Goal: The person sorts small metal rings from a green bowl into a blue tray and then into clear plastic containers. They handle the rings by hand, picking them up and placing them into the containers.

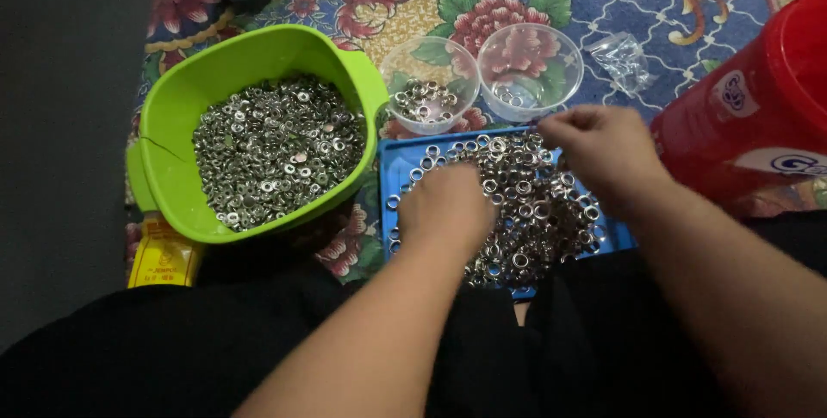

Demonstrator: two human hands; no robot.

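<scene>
Left hand (448, 207) and right hand (603, 147) rest on metal eyelets (534, 203) in blue tray (392, 164)

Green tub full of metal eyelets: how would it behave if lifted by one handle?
Probably heavy for its size: the green tub holds a deep heap of metal eyelets. Its thin plastic wall shows a likely crack on the left, so it may flex. Tilted, the loose eyelets would likely slide and spill.

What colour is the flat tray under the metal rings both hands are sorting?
Blue flat plastic tray, clearest in the head view.
</scene>
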